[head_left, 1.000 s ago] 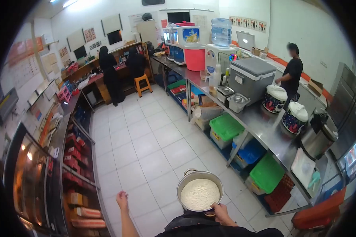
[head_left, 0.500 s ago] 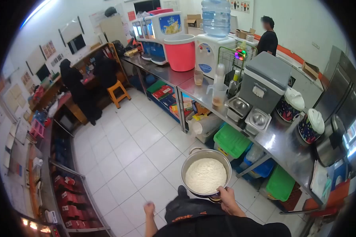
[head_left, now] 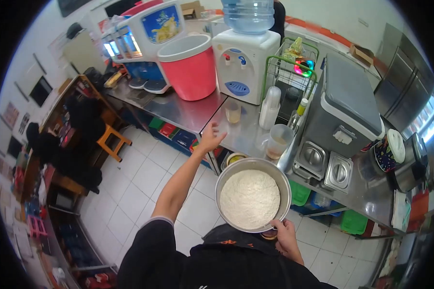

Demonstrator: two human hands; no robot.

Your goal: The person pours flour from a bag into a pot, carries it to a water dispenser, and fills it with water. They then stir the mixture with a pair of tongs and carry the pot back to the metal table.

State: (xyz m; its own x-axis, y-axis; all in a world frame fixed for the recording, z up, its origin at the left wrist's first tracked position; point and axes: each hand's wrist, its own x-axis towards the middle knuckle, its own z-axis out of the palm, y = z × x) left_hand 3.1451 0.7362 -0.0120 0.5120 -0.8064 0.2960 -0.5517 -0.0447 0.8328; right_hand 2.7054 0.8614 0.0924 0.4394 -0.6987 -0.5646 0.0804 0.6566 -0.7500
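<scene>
My right hand (head_left: 286, 237) grips the near handle of a round metal pot (head_left: 285, 189), which I hold in front of my body. White powder that looks like flour (head_left: 250, 198) fills much of the pot. My left hand (head_left: 212, 137) is stretched forward over the edge of the steel counter, holding nothing, with its fingers apart. Nearest to it stands a clear cup (head_left: 233, 111) with some light brown contents. A clear measuring jug (head_left: 278, 142) with a little brown liquid is farther right, beside a stack of plastic cups (head_left: 271, 108).
On the steel counter (head_left: 187, 112) stand a red bucket (head_left: 190, 72), a water dispenser (head_left: 243, 67), a green wire rack (head_left: 275, 72), a grey cooler box (head_left: 347, 103) and two lidded steel containers (head_left: 338, 172). Green-lidded bins sit below. Two people are by a yellow stool (head_left: 113, 142); another stands behind the dispenser.
I have come closer to the counter with the pot. My left hand has risen from beside my body and reached forward to the counter, its fingers opening. My right hand keeps hold of the pot.
</scene>
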